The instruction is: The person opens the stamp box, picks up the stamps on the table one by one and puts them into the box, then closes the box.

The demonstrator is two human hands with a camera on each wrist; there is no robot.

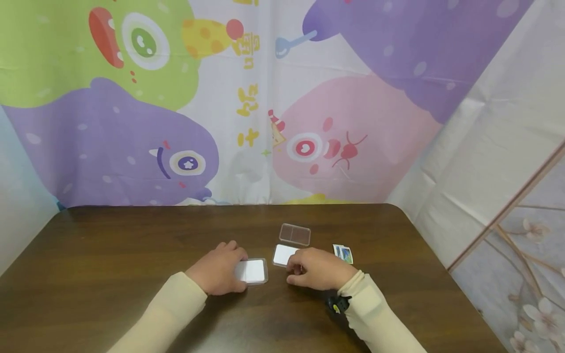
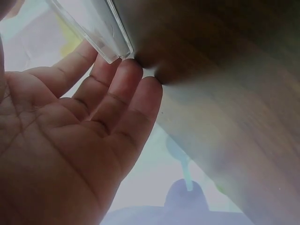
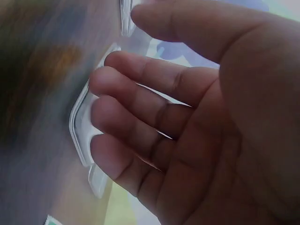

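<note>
On the table, my left hand (image 1: 218, 269) grips a clear plastic case (image 1: 256, 272) with white contents, thumb on its near edge and fingers on its far edge. The left wrist view shows the fingertips against the edge of this clear case (image 2: 101, 28). My right hand (image 1: 320, 269) hovers by a second shallow case (image 1: 283, 255), also white inside, and covers part of it. Its fingers are loosely bent, the thumb apart, with nothing between them. Behind that case lies a see-through lid-like piece (image 1: 295, 234).
Small printed stamp-like papers (image 1: 343, 254) lie right of the cases, beyond the right hand. A black band with a yellow-green mark (image 1: 337, 304) is at the right wrist. A cartoon-printed cloth (image 1: 247, 98) hangs along the far edge of the brown table (image 1: 132, 235).
</note>
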